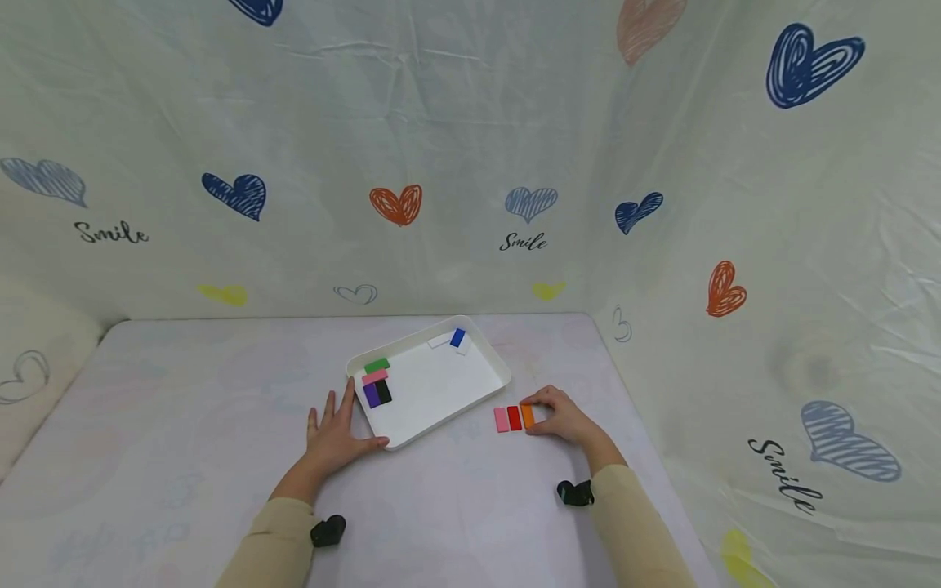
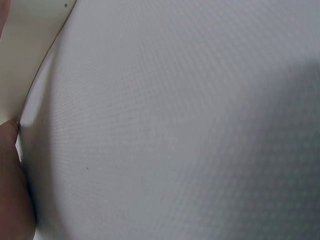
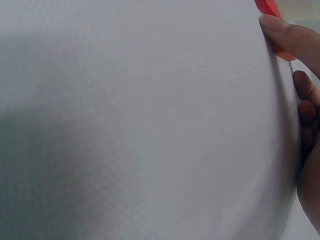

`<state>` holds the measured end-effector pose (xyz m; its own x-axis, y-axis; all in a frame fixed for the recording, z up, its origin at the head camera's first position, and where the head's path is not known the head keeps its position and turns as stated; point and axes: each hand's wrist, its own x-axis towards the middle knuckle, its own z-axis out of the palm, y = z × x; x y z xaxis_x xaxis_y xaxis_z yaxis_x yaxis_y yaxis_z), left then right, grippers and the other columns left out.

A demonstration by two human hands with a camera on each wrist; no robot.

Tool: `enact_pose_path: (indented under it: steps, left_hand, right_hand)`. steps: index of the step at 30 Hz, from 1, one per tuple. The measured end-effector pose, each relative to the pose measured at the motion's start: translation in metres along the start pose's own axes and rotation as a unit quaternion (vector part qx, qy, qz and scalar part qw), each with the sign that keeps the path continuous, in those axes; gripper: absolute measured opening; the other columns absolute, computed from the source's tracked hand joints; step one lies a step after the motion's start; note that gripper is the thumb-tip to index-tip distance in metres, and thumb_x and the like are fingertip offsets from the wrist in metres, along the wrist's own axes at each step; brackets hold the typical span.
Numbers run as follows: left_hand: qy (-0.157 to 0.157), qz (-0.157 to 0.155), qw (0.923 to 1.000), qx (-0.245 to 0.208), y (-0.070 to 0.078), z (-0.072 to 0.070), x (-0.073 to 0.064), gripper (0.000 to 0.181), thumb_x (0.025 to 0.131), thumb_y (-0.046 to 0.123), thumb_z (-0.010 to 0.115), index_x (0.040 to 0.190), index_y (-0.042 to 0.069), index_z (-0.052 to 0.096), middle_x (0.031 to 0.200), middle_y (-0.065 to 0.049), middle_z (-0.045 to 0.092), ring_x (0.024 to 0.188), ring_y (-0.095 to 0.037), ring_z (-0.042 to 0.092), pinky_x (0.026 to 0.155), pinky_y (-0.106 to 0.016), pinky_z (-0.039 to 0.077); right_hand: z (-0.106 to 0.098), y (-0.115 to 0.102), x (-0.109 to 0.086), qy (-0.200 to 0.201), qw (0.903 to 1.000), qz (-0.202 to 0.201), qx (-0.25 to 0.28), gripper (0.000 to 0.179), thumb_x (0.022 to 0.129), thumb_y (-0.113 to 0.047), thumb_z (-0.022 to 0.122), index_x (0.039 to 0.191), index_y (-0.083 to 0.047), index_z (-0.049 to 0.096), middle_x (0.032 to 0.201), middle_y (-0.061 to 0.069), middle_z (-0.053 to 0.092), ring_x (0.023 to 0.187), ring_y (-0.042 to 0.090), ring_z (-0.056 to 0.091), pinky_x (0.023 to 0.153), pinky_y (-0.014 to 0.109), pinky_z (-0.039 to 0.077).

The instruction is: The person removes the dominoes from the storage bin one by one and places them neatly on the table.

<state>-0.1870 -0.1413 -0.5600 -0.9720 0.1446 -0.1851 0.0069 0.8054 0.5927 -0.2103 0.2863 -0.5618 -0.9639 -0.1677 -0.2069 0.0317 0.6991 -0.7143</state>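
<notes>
A white rectangular tray lies at an angle on the table. My left hand spreads along its left end, index finger at the far corner and thumb at the near corner. Right of the tray, a pink block, a red block and an orange block stand side by side in a short row. My right hand pinches the orange block at its two ends between thumb and fingers. The right wrist view shows the thumb against the orange block, with the other fingers curled beneath.
Inside the tray's left end sit green, pink, purple and black blocks. A blue block and white pieces lie at its far right corner. A heart-printed curtain hangs behind the table.
</notes>
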Motion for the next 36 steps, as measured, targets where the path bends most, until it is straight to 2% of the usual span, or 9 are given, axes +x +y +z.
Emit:
enact_pose_path:
  steps: [30,36]
  left_hand:
    - [0.002,0.000,1.0000,-0.005,0.003,-0.003,-0.001,0.132,0.068,0.058,0.080,0.155,0.004,-0.002,0.154,-0.035,0.010,0.144,-0.048,-0.001,0.110,-0.062,-0.011]
    - [0.006,0.005,1.0000,-0.002,0.001,0.000,-0.001,0.132,0.068,0.059,0.080,0.155,0.005,-0.003,0.154,-0.036,0.010,0.143,-0.049,0.001,0.110,-0.063,-0.010]
  right_hand:
    - [-0.005,-0.008,-0.002,-0.009,0.9999,0.015,0.001,0.044,0.075,-0.017,0.085,0.116,-0.023,0.070,0.118,-0.002,0.056,0.117,0.024,0.046,0.103,0.051,0.040]
    - [-0.018,-0.023,0.003,0.012,0.9998,0.006,0.013,0.045,0.077,-0.013,0.083,0.119,-0.018,0.069,0.110,0.004,0.058,0.100,0.023,0.048,0.084,0.039,0.046]
